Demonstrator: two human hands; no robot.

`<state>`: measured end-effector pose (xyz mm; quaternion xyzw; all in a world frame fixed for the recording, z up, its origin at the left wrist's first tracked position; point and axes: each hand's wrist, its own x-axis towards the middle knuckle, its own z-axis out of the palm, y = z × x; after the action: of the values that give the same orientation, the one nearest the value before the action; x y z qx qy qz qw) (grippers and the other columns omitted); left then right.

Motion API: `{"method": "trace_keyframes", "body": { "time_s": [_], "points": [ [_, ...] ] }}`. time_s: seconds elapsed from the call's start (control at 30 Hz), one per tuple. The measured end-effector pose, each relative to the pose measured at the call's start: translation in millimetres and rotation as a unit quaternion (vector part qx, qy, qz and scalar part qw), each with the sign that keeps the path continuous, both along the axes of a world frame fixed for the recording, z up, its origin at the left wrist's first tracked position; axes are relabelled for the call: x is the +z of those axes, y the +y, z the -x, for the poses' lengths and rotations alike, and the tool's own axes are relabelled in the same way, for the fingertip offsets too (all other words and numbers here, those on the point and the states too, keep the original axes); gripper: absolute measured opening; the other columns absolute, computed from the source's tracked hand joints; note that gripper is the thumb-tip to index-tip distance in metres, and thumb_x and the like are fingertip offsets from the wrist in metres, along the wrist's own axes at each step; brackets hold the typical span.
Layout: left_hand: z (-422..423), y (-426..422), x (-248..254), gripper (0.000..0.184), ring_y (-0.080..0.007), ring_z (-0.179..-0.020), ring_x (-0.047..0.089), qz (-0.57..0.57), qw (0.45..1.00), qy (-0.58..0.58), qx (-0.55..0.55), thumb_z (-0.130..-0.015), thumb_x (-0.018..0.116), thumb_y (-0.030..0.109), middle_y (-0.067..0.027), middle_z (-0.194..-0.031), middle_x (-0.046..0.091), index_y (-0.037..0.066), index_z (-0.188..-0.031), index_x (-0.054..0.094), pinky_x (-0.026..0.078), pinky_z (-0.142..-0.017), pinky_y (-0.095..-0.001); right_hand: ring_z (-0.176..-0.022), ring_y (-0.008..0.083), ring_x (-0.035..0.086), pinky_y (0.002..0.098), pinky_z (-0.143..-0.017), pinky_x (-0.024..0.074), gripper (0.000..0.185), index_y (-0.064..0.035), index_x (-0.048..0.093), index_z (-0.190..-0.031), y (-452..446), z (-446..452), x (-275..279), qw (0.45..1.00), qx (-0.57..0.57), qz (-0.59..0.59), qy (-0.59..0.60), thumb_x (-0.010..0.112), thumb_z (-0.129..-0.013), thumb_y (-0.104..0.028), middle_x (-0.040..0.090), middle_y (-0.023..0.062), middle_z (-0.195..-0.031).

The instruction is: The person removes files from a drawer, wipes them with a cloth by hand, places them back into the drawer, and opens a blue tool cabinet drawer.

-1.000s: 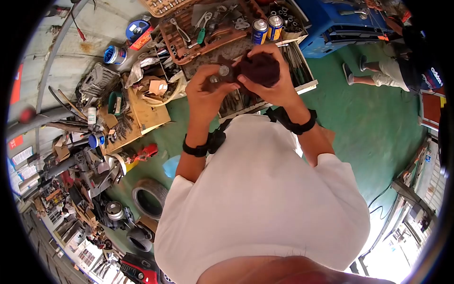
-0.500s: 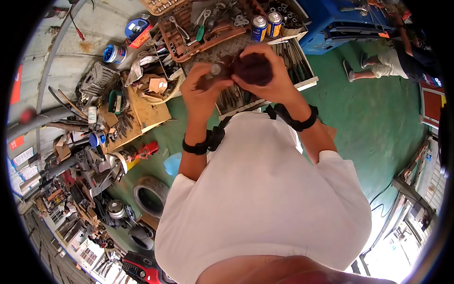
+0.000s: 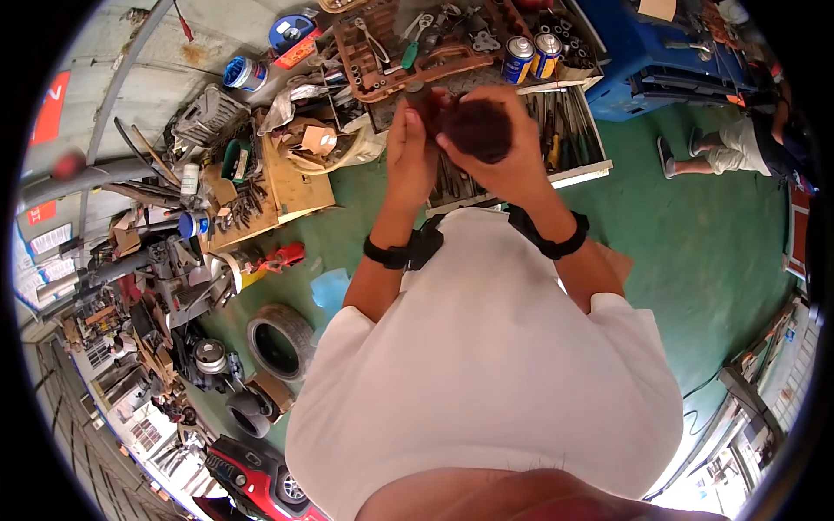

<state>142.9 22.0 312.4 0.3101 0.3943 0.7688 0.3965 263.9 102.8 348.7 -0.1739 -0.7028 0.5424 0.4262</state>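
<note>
- A person in a white T-shirt stands with both forearms raised forward, a black band on the left wrist; another black band circles the right wrist;
- The left hand grips a dark part with a rounded end, thumb and fingers closed about it; its exact kind is too dark to tell;
- The right hand, just beside the left, curls its fingers around a dark maroon rounded piece; whether this touches the dark part cannot be told; both items are held up above a tool drawer;
- Below the hands, the pale-edged tool drawer stands open, packed with long hand tools, among them a yellow-handled one;
- Beyond the drawer, an orange-brown tool case lies open, a green-handled ratchet inside; two spray cans stand side by side to its right;
- At left, a wooden bench bears clutter; a tyre lies on the green floor;
- At far right, near a blue metal unit, another person in pale shorts stands well apart.
</note>
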Motion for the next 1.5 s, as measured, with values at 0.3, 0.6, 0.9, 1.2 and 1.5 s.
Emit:
{"method": "trace_keyframes", "body": {
  "time_s": [0.3,0.6,0.9,1.2,1.5],
  "points": [
    [11.6,2.5,7.0,0.051,-0.0203,-0.116,0.053,0.039,0.993,0.098,0.044,-0.106,0.034,0.042,-0.0109,-0.128,0.055,0.001,-0.133,0.048,0.041,-0.101,-0.0336,-0.095,0.0188,0.069,0.0309,-0.083,0.0543,0.055,-0.0052,0.048,-0.116,-2.6,18.3,6.6,0.997,-0.052,0.011,0.059,0.082,-0.074,-0.005,0.069,0.0097,-0.101],
    [9.4,14.3,-3.0,0.078,-0.0204,-0.129,0.046,0.088,0.991,0.025,0.096,-0.101,0.013,0.061,-0.0097,-0.136,0.053,0.003,-0.141,0.045,0.03,-0.111,-0.0334,-0.093,0.0173,0.069,0.03,-0.082,0.0545,0.053,-0.0046,0.044,-0.117,-6.7,28.1,-15.7,0.999,-0.015,0.03,0.004,0.08,-0.077,-0.005,0.069,0.0111,-0.104],
    [15.2,17.2,0.4,0.076,-0.021,-0.124,0.051,0.053,0.997,-0.01,0.06,-0.102,0.017,0.059,-0.011,-0.132,0.057,0.0,-0.135,0.05,0.036,-0.107,-0.0328,-0.092,0.0114,0.059,0.0276,-0.081,0.0498,0.053,-0.0061,0.043,-0.116,-5.8,39.7,-6.8,0.999,-0.024,0.036,0.007,0.08,-0.078,-0.003,0.06,0.0062,-0.099],
    [19.7,10.5,7.3,0.09,-0.0189,-0.124,0.051,0.118,0.99,-0.066,0.032,-0.096,0.018,0.073,-0.0103,-0.134,0.056,0.001,-0.138,0.05,0.035,-0.108,-0.0314,-0.086,0.0138,0.062,0.0285,-0.075,0.0516,0.051,-0.0058,0.046,-0.112,-2.3,41.6,-5.7,0.996,-0.036,-0.079,0.003,0.082,-0.075,-0.003,0.061,0.0075,-0.094],
    [21.6,6.4,4.7,0.073,-0.0246,-0.12,0.057,0.096,0.995,-0.021,0.031,-0.097,0.016,0.069,-0.015,-0.143,0.05,0.004,-0.111,0.047,0.048,-0.099,-0.0334,-0.091,0.0169,0.064,0.03,-0.077,0.0524,0.056,-0.0064,0.048,-0.115,-5.5,31.2,-10.4,0.992,-0.008,-0.123,-0.04,0.083,-0.072,-0.002,0.063,0.0104,-0.1]
  ]
}}
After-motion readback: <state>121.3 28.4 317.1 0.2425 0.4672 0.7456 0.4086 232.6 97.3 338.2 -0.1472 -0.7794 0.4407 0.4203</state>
